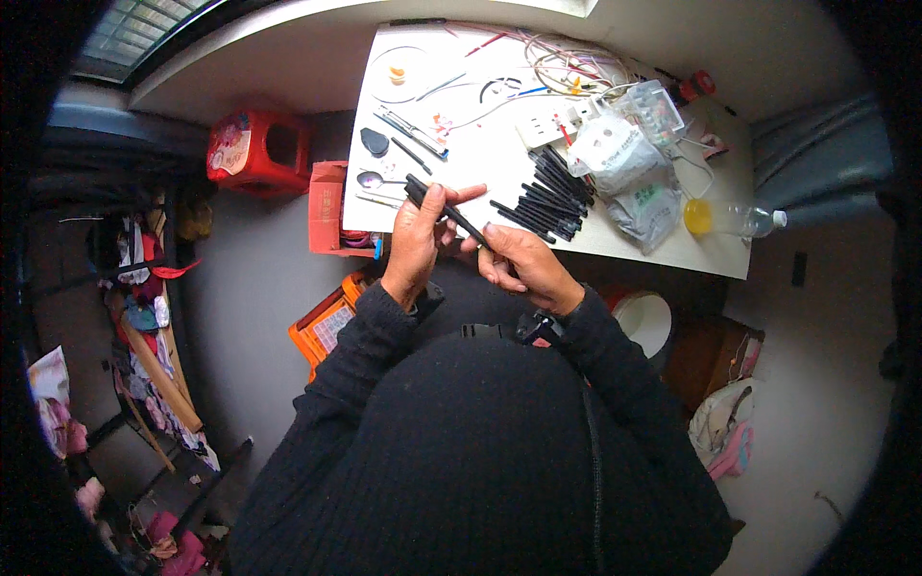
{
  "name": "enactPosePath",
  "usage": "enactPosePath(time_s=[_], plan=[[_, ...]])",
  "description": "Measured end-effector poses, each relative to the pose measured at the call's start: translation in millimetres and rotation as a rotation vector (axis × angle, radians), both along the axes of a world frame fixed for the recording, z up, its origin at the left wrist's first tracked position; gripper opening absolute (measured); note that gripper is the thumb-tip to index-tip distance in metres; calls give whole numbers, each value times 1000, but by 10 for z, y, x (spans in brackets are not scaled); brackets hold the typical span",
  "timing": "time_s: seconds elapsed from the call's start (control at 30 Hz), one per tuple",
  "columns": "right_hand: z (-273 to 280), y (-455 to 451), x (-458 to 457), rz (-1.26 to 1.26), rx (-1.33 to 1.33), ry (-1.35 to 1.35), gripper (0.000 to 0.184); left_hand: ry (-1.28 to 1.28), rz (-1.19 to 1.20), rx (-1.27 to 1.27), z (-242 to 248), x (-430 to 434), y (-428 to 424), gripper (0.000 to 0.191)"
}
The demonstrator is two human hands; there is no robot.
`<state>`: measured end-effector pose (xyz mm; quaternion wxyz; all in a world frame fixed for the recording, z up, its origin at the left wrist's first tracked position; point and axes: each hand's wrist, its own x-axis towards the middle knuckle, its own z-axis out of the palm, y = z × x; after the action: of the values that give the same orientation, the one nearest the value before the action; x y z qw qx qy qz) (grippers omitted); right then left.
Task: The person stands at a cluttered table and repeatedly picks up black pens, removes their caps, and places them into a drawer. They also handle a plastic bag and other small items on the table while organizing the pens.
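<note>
My left hand (415,248) is closed around the upper end of dark pen-like sticks (463,220), its forefinger stretched out to the right. My right hand (531,263) grips their lower end between thumb and fingers. How many sticks are held cannot be told. Just right of my hands, a loose pile of similar black sticks (551,198) lies on the white table (475,155). A single black stick (412,155), a spoon (370,179) and a dark rounded object (374,142) lie beyond my left hand.
Plastic bags (612,155), a white power strip (540,132) and tangled cables (569,61) cover the table's right side. A bottle with yellow liquid (731,218) lies near the edge. Below are a red box (328,209), an orange case (328,324) and a bucket (643,324).
</note>
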<state>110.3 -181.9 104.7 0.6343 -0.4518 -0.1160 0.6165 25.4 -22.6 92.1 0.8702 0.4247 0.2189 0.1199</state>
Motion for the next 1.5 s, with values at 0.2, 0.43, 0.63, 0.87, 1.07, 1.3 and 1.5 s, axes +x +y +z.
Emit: enactPosePath(time_s=[0.2,0.43,0.63,0.87,1.07,1.3,1.5], plan=[[-88,-91,78,-169,-91,278,70,63,129,-128,-14,-42,65,22],[-209,-124,100,-242,-30,432,64,77,161,-212,-141,-111,132,22],[-77,-146,26,-164,17,202,55,146,144,-180,-127,-110,132,24],[90,-140,1,-10,-157,-169,49,98,107,-176,-127,-107,136,23],[50,-90,-73,-45,-180,-527,45,115,96,-166,-132,-127,123,23],[-11,-77,-123,-49,-101,-636,46,136,76,-181,-134,-121,42,24],[-80,-45,-158,-122,-50,-593,47,122,32,-171,-155,-124,16,20]])
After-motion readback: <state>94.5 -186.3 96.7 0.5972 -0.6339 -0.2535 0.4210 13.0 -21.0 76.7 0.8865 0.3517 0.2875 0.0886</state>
